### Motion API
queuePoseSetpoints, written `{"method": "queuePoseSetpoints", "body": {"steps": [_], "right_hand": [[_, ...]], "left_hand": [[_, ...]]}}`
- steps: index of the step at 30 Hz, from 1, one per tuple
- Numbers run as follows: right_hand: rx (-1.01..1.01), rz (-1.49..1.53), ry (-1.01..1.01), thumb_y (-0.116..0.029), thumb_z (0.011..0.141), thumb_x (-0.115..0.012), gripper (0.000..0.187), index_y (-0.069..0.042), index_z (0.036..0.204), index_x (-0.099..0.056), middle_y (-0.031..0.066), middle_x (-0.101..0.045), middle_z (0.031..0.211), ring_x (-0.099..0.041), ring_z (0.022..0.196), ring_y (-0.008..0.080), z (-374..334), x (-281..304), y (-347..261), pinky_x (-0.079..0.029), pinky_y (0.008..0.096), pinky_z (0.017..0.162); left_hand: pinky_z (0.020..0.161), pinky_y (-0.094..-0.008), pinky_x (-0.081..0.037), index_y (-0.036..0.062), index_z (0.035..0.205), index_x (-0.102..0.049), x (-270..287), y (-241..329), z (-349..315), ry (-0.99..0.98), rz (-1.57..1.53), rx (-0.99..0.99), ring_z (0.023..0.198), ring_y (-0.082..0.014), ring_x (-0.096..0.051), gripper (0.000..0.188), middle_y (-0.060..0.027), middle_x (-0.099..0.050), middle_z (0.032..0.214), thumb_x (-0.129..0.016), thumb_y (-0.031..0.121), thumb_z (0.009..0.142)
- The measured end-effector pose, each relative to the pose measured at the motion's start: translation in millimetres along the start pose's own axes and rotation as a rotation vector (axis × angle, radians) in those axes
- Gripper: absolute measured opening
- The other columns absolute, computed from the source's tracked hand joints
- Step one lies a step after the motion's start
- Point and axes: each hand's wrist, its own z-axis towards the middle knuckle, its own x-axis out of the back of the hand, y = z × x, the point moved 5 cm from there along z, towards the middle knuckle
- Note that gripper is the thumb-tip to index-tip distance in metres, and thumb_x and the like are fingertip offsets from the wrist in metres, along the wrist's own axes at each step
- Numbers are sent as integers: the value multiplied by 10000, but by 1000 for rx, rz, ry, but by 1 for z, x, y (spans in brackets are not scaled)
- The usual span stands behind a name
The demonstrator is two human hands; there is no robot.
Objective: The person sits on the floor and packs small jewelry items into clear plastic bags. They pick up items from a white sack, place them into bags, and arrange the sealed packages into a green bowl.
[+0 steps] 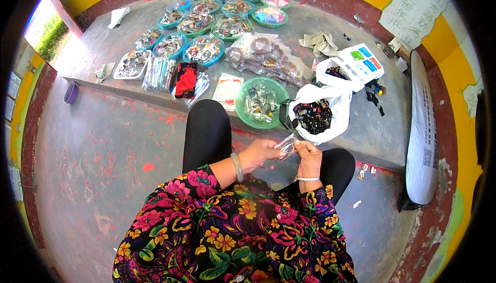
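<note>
Above my lap, a small clear plastic bag (287, 145) is pinched between both hands. My left hand (262, 153) grips its left side with the fingers closed. On its other side, my right hand (308, 158) holds the upper edge between thumb and fingers. Whether anything lies inside the bag is too small to tell. Just beyond my hands stands a green plastic basin (242, 108) with small clear packets in it. To its right, a white sack (337, 123) gapes around many small dark pieces.
Several basins of packed small items (204, 50) cover the raised concrete platform (361, 133). Flat clear packages (268, 58) lie in a heap behind the green basin. A second white bag (356, 66) sits farther right. A long white roll (421, 133) leans by the right wall.
</note>
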Motion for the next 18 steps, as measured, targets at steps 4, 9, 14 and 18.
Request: {"method": "queuePoseSetpoints", "body": {"steps": [4, 9, 14, 18], "right_hand": [[-3, 8, 17, -70, 778, -626, 100, 20, 736, -622, 10, -591, 673, -482, 609, 63, 0, -1, -5, -367, 193, 577], [-43, -93, 29, -160, 821, -593, 172, 3, 781, -630, 15, -587, 679, -499, 613, 76, 1, 0, -7, -386, 203, 581], [-140, -53, 98, -174, 858, -539, 201, -9, 928, -629, 31, -615, 768, -537, 665, 92, 5, 6, -4, -399, 207, 576], [-209, -40, 51, -174, 869, -515, 211, -10, 950, -620, 43, -616, 788, -536, 676, 95, 7, 9, 3, -403, 214, 580]], "left_hand": [[624, -246, -460, 27, 950, -606, 6, -7, 7, -36, 27, 1, 757, -88, -559, 197, -14, -612, 845, -591, 175, 821], [689, -240, -455, 27, 1019, -594, 13, -8, 13, -55, 30, -18, 804, -94, -563, 227, -17, -612, 880, -569, 157, 833], [683, -222, -443, 58, 1038, -584, 26, 5, 19, 69, -230, -33, 753, -91, -561, 212, -16, -617, 871, -542, 138, 846], [623, -238, -444, 51, 955, -586, 68, -13, 42, 332, -279, -24, 682, -106, -566, 159, -11, -615, 829, -544, 136, 827]]}}
